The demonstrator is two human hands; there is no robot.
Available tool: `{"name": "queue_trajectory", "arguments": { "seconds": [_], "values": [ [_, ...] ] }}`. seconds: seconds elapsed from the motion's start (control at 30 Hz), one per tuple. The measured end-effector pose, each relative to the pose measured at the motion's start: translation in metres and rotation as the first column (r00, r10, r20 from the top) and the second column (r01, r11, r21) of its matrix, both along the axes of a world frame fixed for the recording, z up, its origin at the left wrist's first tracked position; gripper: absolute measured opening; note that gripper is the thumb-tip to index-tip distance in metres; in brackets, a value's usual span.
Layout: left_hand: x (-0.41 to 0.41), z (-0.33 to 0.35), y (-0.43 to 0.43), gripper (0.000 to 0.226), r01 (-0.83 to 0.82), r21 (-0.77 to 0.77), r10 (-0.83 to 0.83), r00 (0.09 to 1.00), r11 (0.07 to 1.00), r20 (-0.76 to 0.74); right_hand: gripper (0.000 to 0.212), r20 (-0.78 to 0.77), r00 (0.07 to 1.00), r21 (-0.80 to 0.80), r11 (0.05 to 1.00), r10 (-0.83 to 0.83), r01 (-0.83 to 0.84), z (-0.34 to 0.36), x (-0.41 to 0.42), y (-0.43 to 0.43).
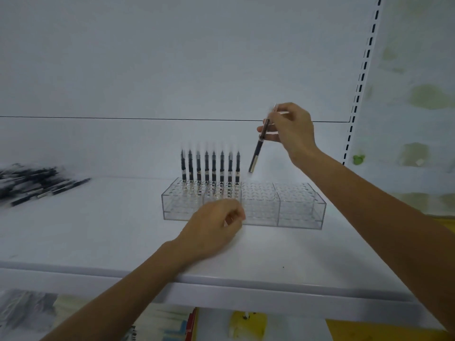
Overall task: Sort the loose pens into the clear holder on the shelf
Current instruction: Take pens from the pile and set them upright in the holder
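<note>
Pen (257, 150), slim, dark, pinched in right hand (293, 134) above clear holder (295, 207); left hand (211, 225) curled.

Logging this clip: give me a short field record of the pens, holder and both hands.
Holder: clear holder on shelf
Standing pens: eight, upright, back row, left half
Right hand: pinches a pen, tilted, above the holder
Left hand: fingers curled, at holder's front; contact unclear
Loose pens: pile, shelf's far left

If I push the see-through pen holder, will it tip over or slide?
Probably slide: the clear holder is low and wide, on a smooth white shelf. It looks like light plastic. The standing pens might rattle.
</note>
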State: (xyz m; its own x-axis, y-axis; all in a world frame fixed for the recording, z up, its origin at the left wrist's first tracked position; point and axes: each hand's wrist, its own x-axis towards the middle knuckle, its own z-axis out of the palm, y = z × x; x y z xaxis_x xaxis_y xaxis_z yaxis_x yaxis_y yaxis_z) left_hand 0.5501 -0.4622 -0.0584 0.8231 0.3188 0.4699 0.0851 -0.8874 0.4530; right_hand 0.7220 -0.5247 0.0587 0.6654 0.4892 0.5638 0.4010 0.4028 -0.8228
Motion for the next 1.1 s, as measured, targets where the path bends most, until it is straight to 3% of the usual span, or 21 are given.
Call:
{"name": "queue_trajectory", "arguments": {
  "seconds": [0.1,0.33,0.6,0.83,1.1],
  "values": [
    [-0.002,-0.012,0.002,0.016,0.004,0.208,0.019,0.994,0.978,-0.104,0.028,0.234,0.96,-0.039,0.985,-0.154,0.167,-0.006,0.007,0.006],
    [-0.001,-0.012,0.002,0.022,0.002,0.256,0.027,0.994,0.967,-0.11,0.019,0.463,0.857,-0.007,0.966,-0.226,0.258,-0.023,0.007,0.025],
    [0.001,-0.013,0.004,0.019,0.0,0.212,0.022,0.995,0.977,-0.1,0.018,0.458,0.868,-0.037,0.971,-0.193,0.236,-0.032,0.011,0.03],
    [0.001,-0.015,0.005,0.018,-0.001,0.208,0.018,0.997,0.978,-0.08,0.027,0.604,0.797,-0.329,0.912,0.003,0.246,-0.057,0.011,0.03],
    [-0.002,-0.012,0.005,0.017,-0.007,0.135,0.019,0.996,0.991,-0.087,0.036,0.625,0.779,-0.331,0.89,-0.043,0.314,-0.058,0.003,0.029]
  ]
}}
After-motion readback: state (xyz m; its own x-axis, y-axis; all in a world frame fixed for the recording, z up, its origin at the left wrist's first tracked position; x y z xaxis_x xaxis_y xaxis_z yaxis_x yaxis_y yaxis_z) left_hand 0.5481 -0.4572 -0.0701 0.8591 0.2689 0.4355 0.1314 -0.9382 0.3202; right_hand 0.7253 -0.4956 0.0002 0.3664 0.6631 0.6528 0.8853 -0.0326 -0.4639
